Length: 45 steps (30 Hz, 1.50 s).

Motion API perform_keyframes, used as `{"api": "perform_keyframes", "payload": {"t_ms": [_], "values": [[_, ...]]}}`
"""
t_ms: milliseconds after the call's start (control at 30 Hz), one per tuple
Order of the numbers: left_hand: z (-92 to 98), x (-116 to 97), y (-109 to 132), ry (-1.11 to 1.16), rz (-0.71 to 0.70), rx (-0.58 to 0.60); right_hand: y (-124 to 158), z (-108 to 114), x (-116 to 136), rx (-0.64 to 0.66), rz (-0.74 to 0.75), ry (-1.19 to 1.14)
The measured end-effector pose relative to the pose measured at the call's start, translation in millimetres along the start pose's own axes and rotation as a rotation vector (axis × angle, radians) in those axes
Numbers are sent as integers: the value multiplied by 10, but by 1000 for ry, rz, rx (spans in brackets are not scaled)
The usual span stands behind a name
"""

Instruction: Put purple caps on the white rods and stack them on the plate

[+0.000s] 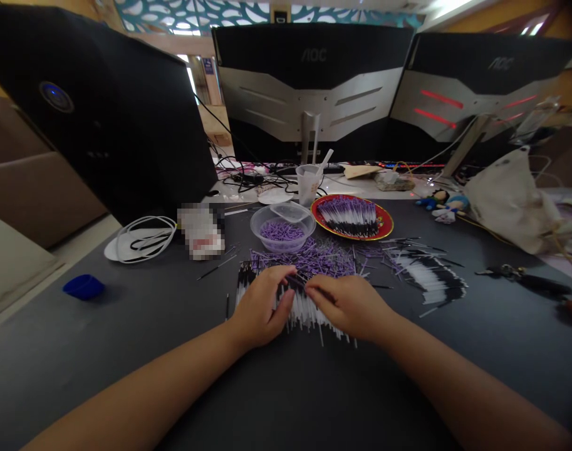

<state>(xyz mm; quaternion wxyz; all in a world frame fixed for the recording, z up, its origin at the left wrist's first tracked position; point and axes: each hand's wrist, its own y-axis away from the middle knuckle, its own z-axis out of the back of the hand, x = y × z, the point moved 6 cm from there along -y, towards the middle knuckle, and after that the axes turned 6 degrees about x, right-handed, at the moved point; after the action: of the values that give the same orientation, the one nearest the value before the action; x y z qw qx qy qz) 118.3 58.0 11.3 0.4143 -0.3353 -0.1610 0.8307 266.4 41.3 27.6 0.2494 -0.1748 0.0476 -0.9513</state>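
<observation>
Thin sticks [304, 316] lie bunched between the hands, the left hand [258, 307] and right hand [348, 307] pressed together, fingers pinching the bundle. Slack pressure could let them slip and scatter. Beyond the sticks sit a red plate [351, 217] and a monitor [312, 88] marked AOC.

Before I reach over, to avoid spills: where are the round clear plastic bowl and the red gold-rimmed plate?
Clear plastic bowl [282, 248], head view, front wall.
Red gold-rimmed plate [386, 223], head view, right rim.
</observation>
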Motion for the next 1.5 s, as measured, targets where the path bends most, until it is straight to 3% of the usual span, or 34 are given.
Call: {"api": "perform_keyframes", "payload": {"t_ms": [100,200,367,533,767,1067,1200,1400,1500], "values": [[5,114,4,21,79,-4,-110,131,-446,-117,-173,-208],[-14,146,0,40,82,19,-282,217,-1084,-196,-453,-404],[-46,116,-4,28,17,90,-581,507,-1976,-408,-694,-248],[-47,145,-13,19,-1,128,-882,569,-2473,-340,-791,-121],[-53,118,-26,9,-2,175,-1197,522,-2624,-260,-783,85],[-75,118,-60,14,-13,219,-1234,588,-2691,-259,-776,151],[-98,117,-55,1,-18,242,-1188,713,-2690,-323,-716,175],[-111,102,-64,-32,-42,251,-1034,922,-2561,-591,-568,212],[-120,107,-64,-39,-41,261,-967,950,-2519,-662,-546,210]]}}
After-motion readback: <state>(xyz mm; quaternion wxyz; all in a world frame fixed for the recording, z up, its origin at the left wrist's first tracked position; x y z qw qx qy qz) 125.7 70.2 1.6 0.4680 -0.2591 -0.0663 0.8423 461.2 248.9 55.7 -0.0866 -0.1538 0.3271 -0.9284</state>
